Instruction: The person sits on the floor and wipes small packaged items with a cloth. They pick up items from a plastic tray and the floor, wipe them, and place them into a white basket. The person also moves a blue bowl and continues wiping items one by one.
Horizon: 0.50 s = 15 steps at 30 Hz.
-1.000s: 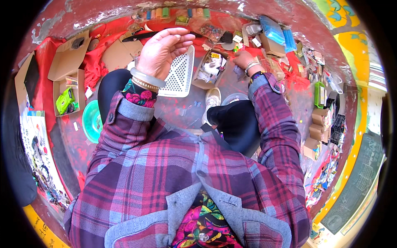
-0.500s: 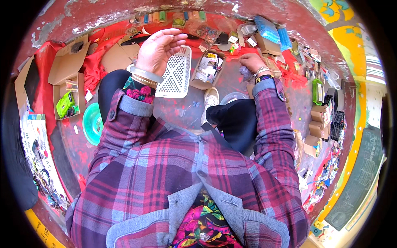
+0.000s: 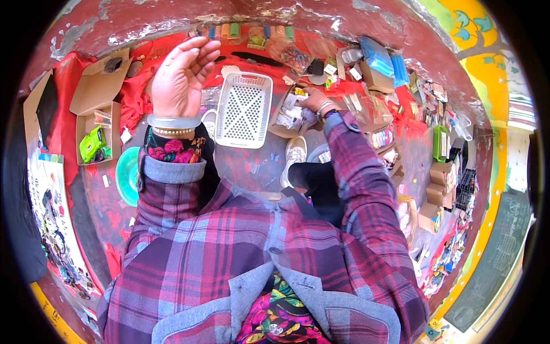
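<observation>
Fingers (image 3: 201,53) on the left hand (image 3: 179,86) are a bit bent and loose, up in the air. That hand is near a white basket (image 3: 239,142), on the basket's left side. Right hand (image 3: 313,101) fingers point down at the right edge of a small brown box (image 3: 281,131). A little grey-purple bundle (image 3: 310,117) is right under them, at the box's edge, but I cannot tell if they are holding it. White packs (image 3: 289,118) are in the small box. A white shoe (image 3: 295,151) is just below it. Over on the left are a green bowl (image 3: 120,175) and a bright green thing (image 3: 91,146) in a bigger box (image 3: 81,129).
</observation>
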Available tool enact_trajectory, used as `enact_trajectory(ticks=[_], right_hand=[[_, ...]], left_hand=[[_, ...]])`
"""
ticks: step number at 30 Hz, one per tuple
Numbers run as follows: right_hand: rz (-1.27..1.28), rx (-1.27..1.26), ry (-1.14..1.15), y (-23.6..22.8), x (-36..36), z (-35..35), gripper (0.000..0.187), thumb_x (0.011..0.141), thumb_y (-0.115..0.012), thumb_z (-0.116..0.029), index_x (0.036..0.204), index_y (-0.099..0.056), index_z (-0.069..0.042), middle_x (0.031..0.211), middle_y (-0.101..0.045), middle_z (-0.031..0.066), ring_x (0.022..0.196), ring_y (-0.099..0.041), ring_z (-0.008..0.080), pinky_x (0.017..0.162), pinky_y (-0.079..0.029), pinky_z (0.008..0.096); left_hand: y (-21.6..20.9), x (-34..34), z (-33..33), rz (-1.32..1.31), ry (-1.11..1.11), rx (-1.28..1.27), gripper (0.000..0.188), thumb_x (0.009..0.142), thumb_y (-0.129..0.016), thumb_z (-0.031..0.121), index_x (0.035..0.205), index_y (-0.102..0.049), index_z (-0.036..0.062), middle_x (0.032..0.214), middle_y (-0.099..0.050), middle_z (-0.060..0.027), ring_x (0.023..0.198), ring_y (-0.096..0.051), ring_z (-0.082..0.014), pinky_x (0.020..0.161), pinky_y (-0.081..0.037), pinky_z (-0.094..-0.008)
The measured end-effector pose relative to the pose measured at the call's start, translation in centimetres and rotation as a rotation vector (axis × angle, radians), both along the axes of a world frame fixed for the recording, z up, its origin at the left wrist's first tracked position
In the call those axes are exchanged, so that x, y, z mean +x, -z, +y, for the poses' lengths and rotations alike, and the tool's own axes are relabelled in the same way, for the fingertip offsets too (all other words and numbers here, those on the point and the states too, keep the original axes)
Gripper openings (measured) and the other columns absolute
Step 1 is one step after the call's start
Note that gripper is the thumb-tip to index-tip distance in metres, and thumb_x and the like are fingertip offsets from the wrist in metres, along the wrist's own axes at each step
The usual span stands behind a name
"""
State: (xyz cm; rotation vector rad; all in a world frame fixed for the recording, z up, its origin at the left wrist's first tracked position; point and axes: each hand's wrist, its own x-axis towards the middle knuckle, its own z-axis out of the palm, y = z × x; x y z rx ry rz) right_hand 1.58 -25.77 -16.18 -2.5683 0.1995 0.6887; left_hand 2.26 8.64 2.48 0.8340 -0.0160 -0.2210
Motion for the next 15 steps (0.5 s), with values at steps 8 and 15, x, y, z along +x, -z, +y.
enact_trajectory(ticks=[8,15], right_hand=[[-0.023,-0.140,0.151,11.2,1.1,0.6,0.050,0.064,-0.063,-0.027,0.109,-0.056,-0.005,0.107,-0.057,0.0182,0.101,-0.053,0.0311,0.087,-0.042,0.0345],[-0.158,-0.359,-0.118,8.6,1.0,0.4,0.026,0.066,-0.056,-0.025,0.085,-0.067,-0.012,0.089,-0.063,0.0107,0.084,-0.059,0.0265,0.075,-0.047,0.0351]], left_hand=[[0.7,0.6,0.6,0.113,0.088,-0.028,0.025,0.085,-0.044,0.009,0.107,-0.051,-0.0011,0.107,-0.056,-0.0163,0.097,-0.055,-0.0222,0.083,-0.044,-0.0306],[0.7,0.4,0.6,0.108,0.112,-0.034,0.025,0.086,-0.043,0.009,0.107,-0.051,-0.0025,0.106,-0.056,-0.0176,0.096,-0.056,-0.0229,0.084,-0.044,-0.0311]])
